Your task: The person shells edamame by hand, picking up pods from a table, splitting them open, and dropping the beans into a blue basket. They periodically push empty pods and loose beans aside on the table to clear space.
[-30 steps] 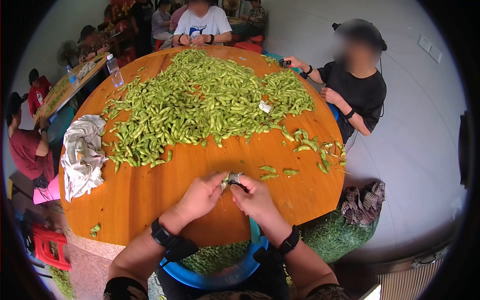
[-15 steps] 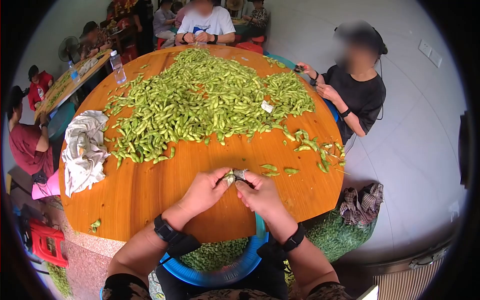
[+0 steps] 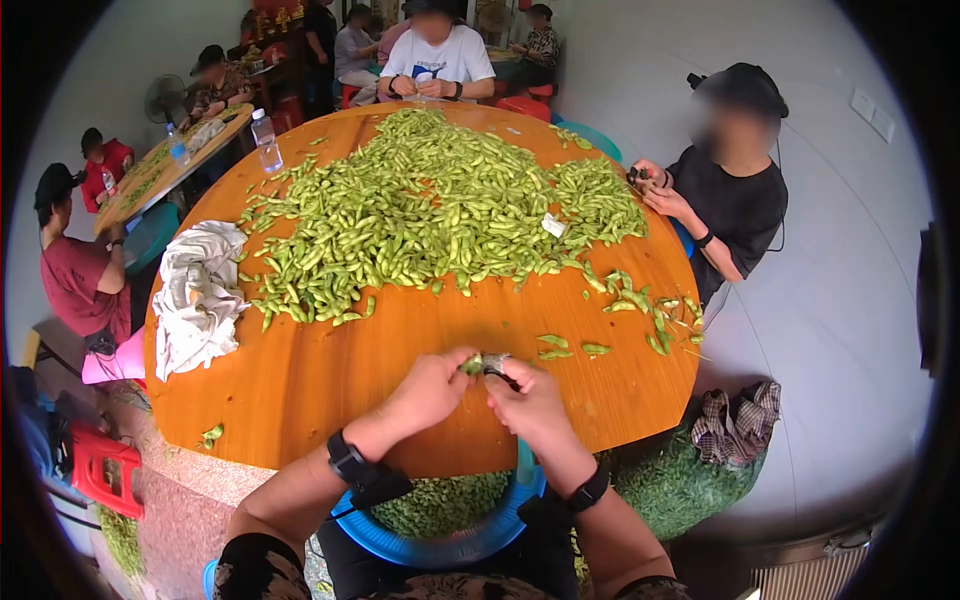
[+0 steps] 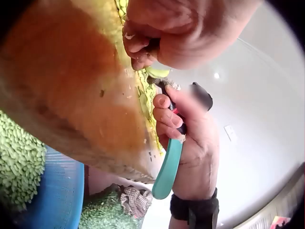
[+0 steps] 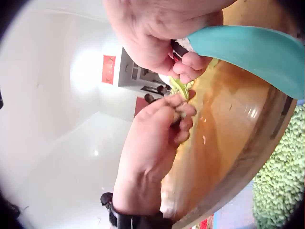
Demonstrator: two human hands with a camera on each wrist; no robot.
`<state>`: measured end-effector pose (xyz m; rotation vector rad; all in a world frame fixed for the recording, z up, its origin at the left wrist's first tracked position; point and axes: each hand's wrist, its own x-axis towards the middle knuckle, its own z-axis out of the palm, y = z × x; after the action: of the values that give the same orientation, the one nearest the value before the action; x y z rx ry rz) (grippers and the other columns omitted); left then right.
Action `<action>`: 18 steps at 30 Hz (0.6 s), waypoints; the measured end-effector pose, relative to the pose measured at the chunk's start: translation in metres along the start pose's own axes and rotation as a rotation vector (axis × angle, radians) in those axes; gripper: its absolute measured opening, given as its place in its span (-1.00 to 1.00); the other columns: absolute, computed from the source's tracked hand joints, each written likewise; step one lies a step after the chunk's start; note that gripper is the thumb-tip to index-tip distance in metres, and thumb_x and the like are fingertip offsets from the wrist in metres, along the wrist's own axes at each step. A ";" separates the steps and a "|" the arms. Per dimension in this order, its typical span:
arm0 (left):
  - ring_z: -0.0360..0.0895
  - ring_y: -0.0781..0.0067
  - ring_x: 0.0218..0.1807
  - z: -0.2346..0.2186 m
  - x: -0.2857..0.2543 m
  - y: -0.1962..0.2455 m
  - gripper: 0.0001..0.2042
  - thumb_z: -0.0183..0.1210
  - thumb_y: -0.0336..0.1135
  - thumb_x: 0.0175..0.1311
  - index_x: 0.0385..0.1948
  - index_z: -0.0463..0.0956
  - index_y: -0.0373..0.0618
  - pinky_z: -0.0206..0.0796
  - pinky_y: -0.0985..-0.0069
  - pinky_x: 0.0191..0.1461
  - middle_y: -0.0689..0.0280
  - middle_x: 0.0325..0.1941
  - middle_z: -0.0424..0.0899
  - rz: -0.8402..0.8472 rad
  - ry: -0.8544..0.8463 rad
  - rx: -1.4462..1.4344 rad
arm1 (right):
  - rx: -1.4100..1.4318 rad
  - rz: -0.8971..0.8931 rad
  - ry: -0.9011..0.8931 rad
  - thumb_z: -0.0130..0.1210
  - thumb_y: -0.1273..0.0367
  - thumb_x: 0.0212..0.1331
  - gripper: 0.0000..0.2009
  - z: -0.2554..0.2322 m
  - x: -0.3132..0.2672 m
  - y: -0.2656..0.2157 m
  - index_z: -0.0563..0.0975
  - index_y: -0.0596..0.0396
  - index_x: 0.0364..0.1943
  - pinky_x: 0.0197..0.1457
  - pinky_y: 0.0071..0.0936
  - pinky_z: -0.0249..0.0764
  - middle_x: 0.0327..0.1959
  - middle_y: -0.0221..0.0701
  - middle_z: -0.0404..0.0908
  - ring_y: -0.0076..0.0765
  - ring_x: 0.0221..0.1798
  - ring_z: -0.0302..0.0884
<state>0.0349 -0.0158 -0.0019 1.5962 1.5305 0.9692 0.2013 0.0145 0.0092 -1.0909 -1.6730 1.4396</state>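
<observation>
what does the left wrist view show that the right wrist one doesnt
Only the left wrist view shows the checked cloth and the wall plates. Only the right wrist view shows a red sheet on the background wall. Both show the left hand, the right hand gripping a turquoise handle, a green pod between them, the wooden table and shelled beans.

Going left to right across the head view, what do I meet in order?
Red plastic stool, crumpled white cloth, clear plastic bottle, left hand, right hand, checked cloth, white wall plates.
</observation>
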 end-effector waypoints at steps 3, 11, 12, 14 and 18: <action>0.58 0.07 -0.34 -0.002 -0.018 0.008 -0.78 -0.02 -0.52 0.21 -0.13 0.49 -0.26 0.42 0.31 -0.15 0.13 -0.34 0.60 0.193 0.116 0.335 | 0.095 0.093 0.038 0.03 0.45 0.21 -0.88 -0.019 -0.005 0.001 0.59 0.08 -0.26 -0.54 -0.64 0.26 -0.62 -0.56 0.46 -0.68 -0.60 0.31; 0.43 0.07 -0.13 -0.046 -0.023 0.022 -0.80 0.14 -0.50 0.02 -0.27 0.58 -0.10 0.32 0.28 -0.01 0.21 -0.21 0.54 0.340 0.142 0.777 | 0.003 0.205 0.203 0.01 0.42 0.26 -0.90 -0.106 -0.016 0.012 0.54 0.10 -0.34 -0.72 -0.69 0.13 -0.65 -0.54 0.43 -0.71 -0.74 0.25; 0.43 0.07 -0.13 -0.055 -0.004 0.014 -0.82 0.15 -0.49 0.01 -0.29 0.56 -0.12 0.33 0.29 -0.02 0.20 -0.20 0.53 0.323 0.222 0.856 | -0.031 0.185 0.203 0.02 0.42 0.26 -0.89 -0.106 -0.017 0.011 0.55 0.12 -0.31 -0.71 -0.68 0.15 -0.66 -0.54 0.44 -0.70 -0.74 0.26; 0.43 0.07 -0.13 -0.071 0.037 -0.003 -0.86 0.16 -0.49 0.00 -0.35 0.54 -0.16 0.35 0.31 -0.03 0.17 -0.20 0.51 0.325 0.387 0.943 | -0.055 0.135 0.193 0.02 0.43 0.25 -0.88 -0.104 -0.017 0.018 0.57 0.14 -0.25 -0.68 -0.65 0.19 -0.67 -0.54 0.45 -0.70 -0.72 0.30; 0.45 0.08 -0.12 -0.086 0.082 -0.019 -0.87 0.15 -0.51 -0.01 -0.38 0.50 -0.21 0.37 0.30 -0.04 0.16 -0.22 0.48 0.314 0.392 0.991 | -0.098 0.096 0.176 -0.01 0.45 0.25 -0.85 -0.096 -0.021 0.017 0.56 0.12 -0.17 -0.65 -0.65 0.23 -0.66 -0.52 0.46 -0.68 -0.71 0.32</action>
<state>-0.0487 0.0662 0.0247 2.4835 2.2852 0.7259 0.2983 0.0368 0.0098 -1.3286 -1.5992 1.2902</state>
